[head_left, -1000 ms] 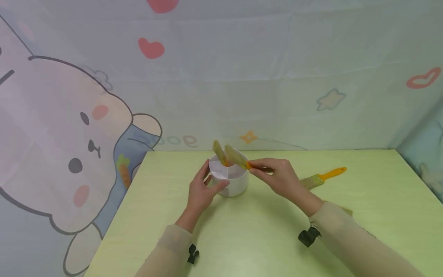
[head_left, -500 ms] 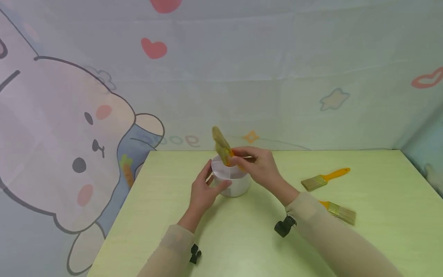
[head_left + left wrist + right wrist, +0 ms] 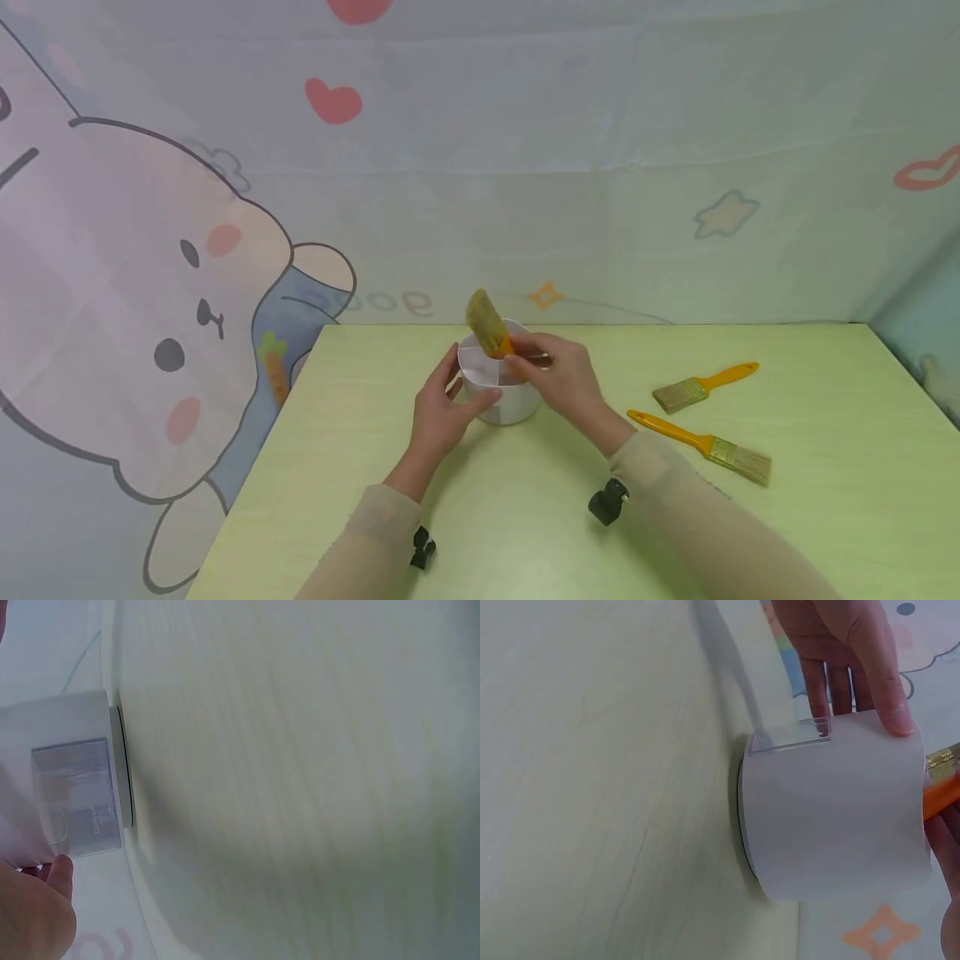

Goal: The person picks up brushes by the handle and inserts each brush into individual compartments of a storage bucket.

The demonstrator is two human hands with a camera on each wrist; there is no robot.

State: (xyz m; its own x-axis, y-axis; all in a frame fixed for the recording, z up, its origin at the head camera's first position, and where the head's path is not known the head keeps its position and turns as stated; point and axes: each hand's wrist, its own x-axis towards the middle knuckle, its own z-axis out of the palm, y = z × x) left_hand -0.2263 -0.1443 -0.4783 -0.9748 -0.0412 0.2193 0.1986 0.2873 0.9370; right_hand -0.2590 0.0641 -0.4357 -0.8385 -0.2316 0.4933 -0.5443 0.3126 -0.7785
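Observation:
A round white divided holder (image 3: 517, 407) stands on the table near its back edge. My left hand (image 3: 441, 417) grips its left side, thumb on the front wall and fingers round behind. Just over the rim, my right hand (image 3: 566, 375) pinches the orange handle of a paintbrush (image 3: 487, 323), whose bristles tilt up and left. The handle's lower end is hidden by the hand and rim. A second brush from the earlier frames is largely covered by this one. In the left wrist view a clear plastic box (image 3: 79, 799) sits on the holder's wall.
Two more orange-handled paintbrushes lie on the table at right: the far brush (image 3: 705, 387) and the near brush (image 3: 705, 446), close to the right sleeve (image 3: 697, 508). Behind the table's back edge hangs a printed cloth (image 3: 480, 167).
My right hand has carried the paintbrush leftward to the holder, tipped its bristles up and lowered it a little. My left hand keeps its grip on the holder. The near brush has come into fuller view.

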